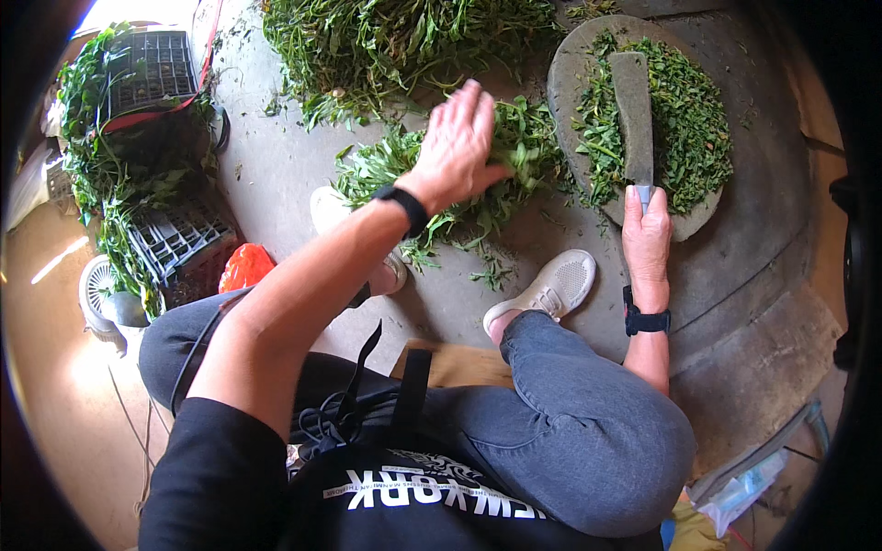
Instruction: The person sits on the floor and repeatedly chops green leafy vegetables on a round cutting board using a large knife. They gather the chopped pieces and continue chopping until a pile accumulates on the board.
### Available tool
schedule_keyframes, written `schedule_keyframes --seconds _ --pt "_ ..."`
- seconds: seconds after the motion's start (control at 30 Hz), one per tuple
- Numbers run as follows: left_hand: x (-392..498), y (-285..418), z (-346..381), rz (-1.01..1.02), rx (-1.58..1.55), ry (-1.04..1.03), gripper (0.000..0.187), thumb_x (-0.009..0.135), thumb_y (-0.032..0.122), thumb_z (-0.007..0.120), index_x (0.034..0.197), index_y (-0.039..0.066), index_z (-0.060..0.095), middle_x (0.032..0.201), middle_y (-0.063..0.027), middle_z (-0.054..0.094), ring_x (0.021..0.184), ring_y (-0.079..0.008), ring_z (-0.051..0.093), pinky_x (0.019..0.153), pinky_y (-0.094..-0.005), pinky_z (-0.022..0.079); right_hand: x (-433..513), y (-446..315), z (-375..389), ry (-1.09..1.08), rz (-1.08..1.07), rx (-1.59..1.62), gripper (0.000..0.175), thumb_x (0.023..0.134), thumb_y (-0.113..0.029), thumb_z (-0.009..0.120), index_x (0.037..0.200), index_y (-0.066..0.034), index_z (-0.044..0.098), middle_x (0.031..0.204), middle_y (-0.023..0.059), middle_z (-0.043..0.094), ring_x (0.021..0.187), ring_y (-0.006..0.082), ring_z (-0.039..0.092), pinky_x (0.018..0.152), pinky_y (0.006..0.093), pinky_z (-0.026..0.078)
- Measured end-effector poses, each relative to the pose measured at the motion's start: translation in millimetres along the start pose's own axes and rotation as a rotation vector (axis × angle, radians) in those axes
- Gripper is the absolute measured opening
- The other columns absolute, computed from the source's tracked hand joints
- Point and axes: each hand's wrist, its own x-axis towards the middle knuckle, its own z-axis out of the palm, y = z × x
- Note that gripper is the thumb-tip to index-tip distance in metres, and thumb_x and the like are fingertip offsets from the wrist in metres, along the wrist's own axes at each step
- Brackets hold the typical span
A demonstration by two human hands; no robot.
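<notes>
My right hand point(646, 227) grips the handle of a broad-bladed chopping knife point(632, 117). Its wide blade points away from me, over or on a heap of chopped green leaves point(682, 124). That heap covers much of a round chopping block point(692, 224). To the left, my left hand point(460, 141) is stretched out above a loose pile of leafy green stems point(386, 165), thumb apart from the fingers. It is slightly blurred and nothing shows in its grasp; whether it touches the leaves is hard to tell. Some leaves by the thumb are blurred too.
A larger heap of leafy stems point(406, 41) lies beyond on the concrete floor point(275, 186). At left stand dark plastic crates point(155, 69) draped with greens, a red plastic bag point(246, 267) and a small white fan point(100, 289). My shoe point(551, 279) is near the block.
</notes>
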Motion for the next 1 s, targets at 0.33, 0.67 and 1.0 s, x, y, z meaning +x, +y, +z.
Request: schedule_keyframes --seconds 0.33,0.67,1.0 --pt "8 12 17 -0.106 -0.022 -0.299 0.123 0.065 0.072 0.069 0.147 -0.006 0.021 0.144 -0.0228 0.041 0.141 -0.0408 0.028 0.112 -0.0620 0.018 0 3 1 -0.022 -0.002 -0.021 0.035 0.097 -0.035 0.054 0.091 -0.0016 0.049 0.075 0.0270 0.063 0.073 0.0484 0.061 0.059 0.0536 0.047" --pt "-46 39 30 0.236 0.127 -0.180 0.057 0.085 0.010 0.050 0.140 0.003 0.039 0.138 -0.0133 0.049 0.134 -0.0328 0.040 0.112 -0.0591 0.022 0 2 1 -0.020 0.000 -0.034 0.036 0.098 -0.037 0.053 0.091 -0.0025 0.048 0.074 0.0255 0.063 0.071 0.0479 0.062 0.058 0.0545 0.048" --pt "11 4 10 0.251 0.077 -0.344 0.116 0.064 0.057 0.079 0.151 0.007 0.022 0.156 -0.0174 0.022 0.146 -0.0334 0.020 0.116 -0.0540 0.018 0 1 0 -0.022 0.004 -0.014 0.034 0.097 -0.036 0.053 0.090 -0.0025 0.048 0.072 0.0255 0.063 0.069 0.0473 0.062 0.057 0.0541 0.048"
